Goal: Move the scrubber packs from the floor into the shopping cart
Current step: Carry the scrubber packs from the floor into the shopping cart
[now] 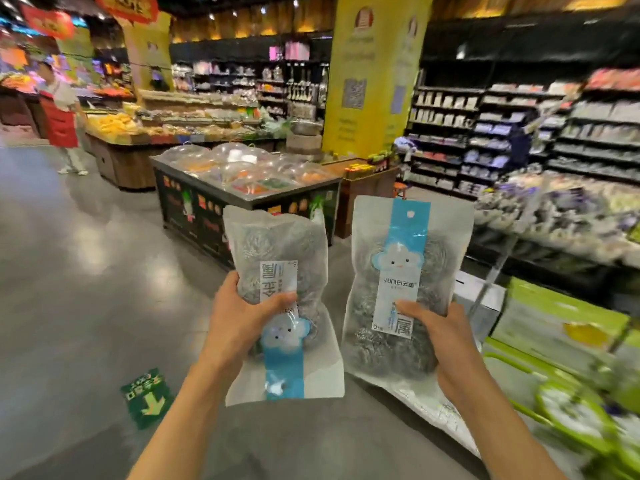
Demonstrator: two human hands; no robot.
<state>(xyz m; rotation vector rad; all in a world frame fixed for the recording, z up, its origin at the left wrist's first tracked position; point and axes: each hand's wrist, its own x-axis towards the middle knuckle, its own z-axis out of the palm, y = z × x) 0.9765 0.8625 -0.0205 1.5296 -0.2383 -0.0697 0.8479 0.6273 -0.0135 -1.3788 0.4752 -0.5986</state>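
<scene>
The left hand [242, 313] holds the left pack [280, 299] up in the air, above the grey floor [86, 271]. Its thumb lies across the front of the pack, on the white label, and the other fingers go behind the pack, so I cannot tell how they lie. This pack is upside down: the blue strip with the cloud picture points to the bottom.

The right hand [446, 341] holds the right pack [405, 289], just beside the left pack, and the two packs do not touch. The thumb presses on the lower part of the label, and the fingers are curled behind the pack's right edge. This pack is upright and tilts a little to the right. Steel scrubbers show through both packs.

A green cart [571, 410] is to the right of the right pack, lower down, and it is blurred. A green and white box [561, 320] lies in or behind it; I cannot tell which.

Behind the packs stands a dark counter [249, 192] with clear plastic covers. A yellow pillar [374, 74] rises behind the counter. Shelves [519, 133] with goods stand to the right of the pillar. Far to the left of the counter, a person [62, 112] in a red apron stands beside the fruit stands. A green sticker [147, 396] with an arrow lies on the floor, below and to the left of the left pack.
</scene>
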